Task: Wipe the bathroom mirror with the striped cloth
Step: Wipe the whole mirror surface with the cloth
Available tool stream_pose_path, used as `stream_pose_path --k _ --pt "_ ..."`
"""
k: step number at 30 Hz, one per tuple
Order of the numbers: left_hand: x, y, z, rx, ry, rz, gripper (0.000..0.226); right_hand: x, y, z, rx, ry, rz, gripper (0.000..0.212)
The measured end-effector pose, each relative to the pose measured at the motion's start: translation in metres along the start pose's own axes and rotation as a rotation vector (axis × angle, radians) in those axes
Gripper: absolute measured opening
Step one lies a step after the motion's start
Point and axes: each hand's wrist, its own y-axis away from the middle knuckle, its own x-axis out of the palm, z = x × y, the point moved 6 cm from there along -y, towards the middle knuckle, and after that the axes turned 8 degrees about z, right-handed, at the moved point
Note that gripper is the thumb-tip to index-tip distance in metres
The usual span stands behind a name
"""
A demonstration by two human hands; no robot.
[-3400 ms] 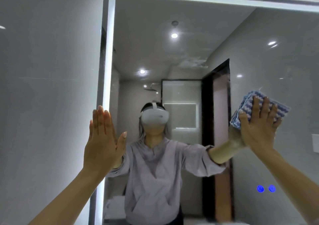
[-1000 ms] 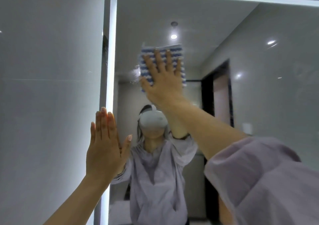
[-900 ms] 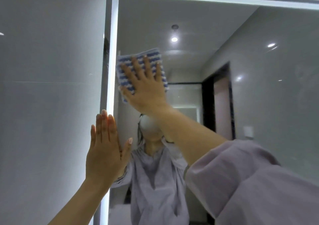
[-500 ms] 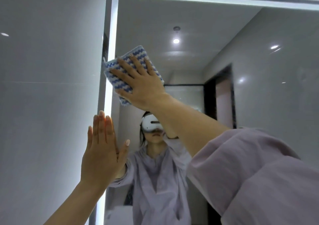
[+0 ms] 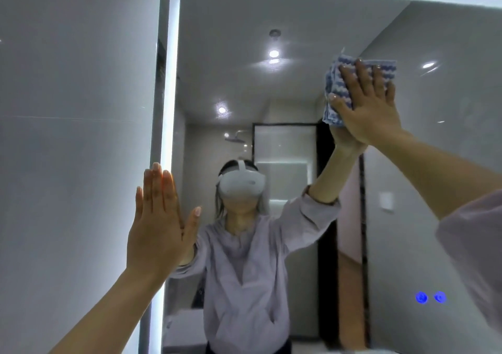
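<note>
Too blurred to read as letters or symbols: two small blue glowing marks [image 5: 430, 297] low on the right of the mirror [image 5: 298, 13]. Likewise too faint to make out: a small mark on the front of the white headset [image 5: 241, 185] seen in the reflection. Pressing the striped cloth [image 5: 336, 87] flat against the glass, high on the right, with the right hand [image 5: 369, 109], fingers straight and spread wide over the blue-and-white zigzag weave, thumb out to the side. Folded into a thick pad, much of it hidden behind the palm and fingers, with only the top edge, the left side and a lower corner showing. Resting the left hand [image 5: 160, 226] open at the mirror's left edge, fingers straight and close together, thumb apart, laid over the lit strip [image 5: 171, 81] beside the grey wall [image 5: 76, 109]; cannot tell whether the palm meets glass, strip or both. Cut off by the lower and right edges: both forearms, a pale lilac sleeve [image 5: 472, 258], and the mirror's right side and bottom.
</note>
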Motion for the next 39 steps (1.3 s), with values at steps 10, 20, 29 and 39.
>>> stream_pose_path --k 10,20,29,39 --pt "-0.002 0.001 -0.002 0.008 0.021 0.032 0.081 0.016 0.026 0.045 0.127 -0.109 -0.069 0.066" --pt "-0.003 0.001 -0.004 0.003 0.007 0.033 0.082 0.058 0.101 0.213 -0.325 -0.005 -0.008 0.066" --pt "0.001 0.000 0.000 0.013 -0.042 0.045 0.083 0.055 0.110 0.211 -0.463 0.030 -0.009 0.061" --pt "0.003 -0.001 0.002 0.027 -0.017 0.040 0.084 0.044 0.103 0.046 -0.213 0.093 -0.018 0.062"
